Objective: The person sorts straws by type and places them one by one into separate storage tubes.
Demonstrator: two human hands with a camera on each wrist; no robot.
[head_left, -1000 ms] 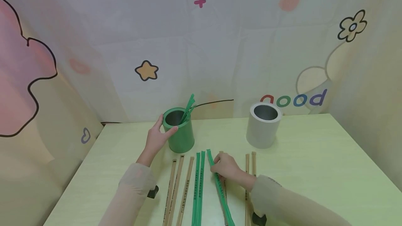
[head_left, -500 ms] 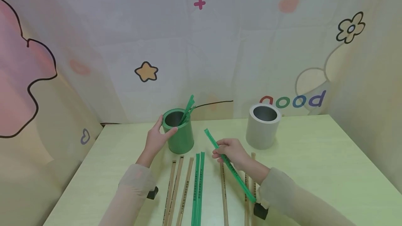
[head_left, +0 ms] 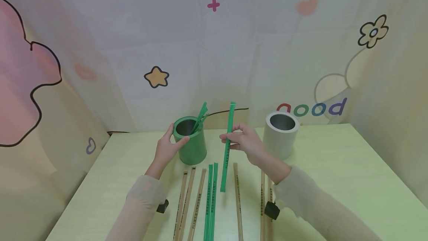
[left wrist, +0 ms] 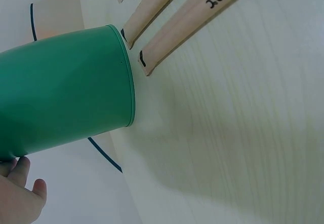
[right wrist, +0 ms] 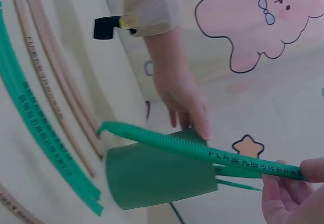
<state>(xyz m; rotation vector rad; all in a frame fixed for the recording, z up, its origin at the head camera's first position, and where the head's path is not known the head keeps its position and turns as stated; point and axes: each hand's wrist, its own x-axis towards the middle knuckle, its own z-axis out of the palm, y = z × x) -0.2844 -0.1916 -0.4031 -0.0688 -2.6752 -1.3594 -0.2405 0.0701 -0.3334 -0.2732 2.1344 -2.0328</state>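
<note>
Cartoon-printed cloth [head_left: 234, 62], with a star, a flower and hearts, hangs behind a pale wooden table [head_left: 321, 181]. Near the back edge, a green cup [head_left: 194, 150] stands at left and a white cup [head_left: 279, 142] at right, well apart. The person's left hand [head_left: 167, 148] is curled against the green cup's upper side, thumb at the near rim, steadying it; a few green straws [head_left: 200, 118] lean out of its mouth. Between the cups, the right hand [head_left: 247, 144] pinches a wrapped green straw [head_left: 226, 163] around its middle, thumb and fingers closed on it. That straw is held nearly upright, clear of the table and apart from both cups. In front lie a green pair [head_left: 213, 200] and six brown straws [head_left: 198, 198], three left of the pair and three right. Step in hand, it seems: carrying one green straw toward the cup of its own colour. Next, I judge, calls for moving it leftward, raising its lower end above the green rim and lowering it inside, without nudging the straws already there, while the left hand keeps the cup firm.
</note>
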